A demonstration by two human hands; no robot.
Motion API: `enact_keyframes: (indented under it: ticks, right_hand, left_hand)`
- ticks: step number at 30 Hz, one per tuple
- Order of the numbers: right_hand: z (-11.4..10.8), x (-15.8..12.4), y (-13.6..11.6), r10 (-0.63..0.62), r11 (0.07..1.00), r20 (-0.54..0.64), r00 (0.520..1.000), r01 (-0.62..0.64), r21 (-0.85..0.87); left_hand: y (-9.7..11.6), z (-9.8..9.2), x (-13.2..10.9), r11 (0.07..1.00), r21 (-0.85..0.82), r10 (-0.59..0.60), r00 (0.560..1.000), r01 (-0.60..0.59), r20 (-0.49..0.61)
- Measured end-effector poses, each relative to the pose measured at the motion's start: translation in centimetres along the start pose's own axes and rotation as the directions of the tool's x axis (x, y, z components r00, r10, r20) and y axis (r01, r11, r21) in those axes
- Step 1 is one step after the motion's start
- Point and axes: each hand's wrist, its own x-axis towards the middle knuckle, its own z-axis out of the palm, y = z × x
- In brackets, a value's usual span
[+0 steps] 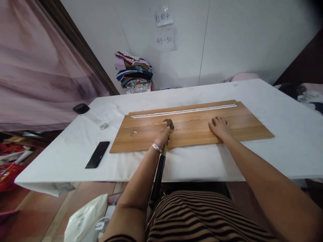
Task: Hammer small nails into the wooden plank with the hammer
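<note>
My left hand (163, 137) is closed around a claw hammer (159, 169), gripping the yellowish shaft just below its rusty head. The black handle points back toward my body, and the head rests on or just over a wooden board (196, 136). To the right of the head, a row of several small dark dots (185, 128), perhaps nail heads or holes, runs along the board. My right hand (220, 128) lies on the board's right half, fingers spread and holding nothing. A few loose silvery nails (133, 132) lie on the board's left part.
Two white strips (184, 111) run along the board's far side. On the white-covered table (121, 168) lie a black phone (98, 154) and a clear bottle with a black cap (92, 117). Folded clothes (135, 72) are stacked by the wall. A white bag (84, 220) sits below, left.
</note>
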Motion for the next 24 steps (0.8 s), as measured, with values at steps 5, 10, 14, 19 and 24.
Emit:
enact_keyframes:
  ticks: [5,10,14,19,24]
  right_hand:
    - [-0.15,-0.03,-0.15,0.002,1.0,0.008,1.0,-0.002,-0.013]
    - [-0.4,-0.17,-0.34,0.009,1.0,0.016,1.0,-0.009,0.003]
    - [-0.25,-0.13,-0.23,0.001,1.0,-0.003,1.0,-0.001,0.007]
    - [0.03,0.06,0.03,-0.004,1.0,0.0,1.0,0.004,0.004]
    - [0.26,0.19,0.24,-0.008,1.0,-0.009,1.0,0.008,0.013]
  left_hand:
    - [0.09,0.08,-0.16,1.0,0.004,-0.003,1.0,0.003,-0.002]
    - [0.09,-0.04,-0.13,1.0,-0.015,-0.007,1.0,0.007,0.009]
    - [0.23,-0.04,-0.18,1.0,-0.009,0.0,1.0,0.0,0.005]
    - [0.24,-0.02,-0.11,1.0,-0.004,0.002,1.0,-0.002,0.007]
    - [0.14,0.0,0.03,1.0,-0.011,0.004,1.0,-0.004,0.015]
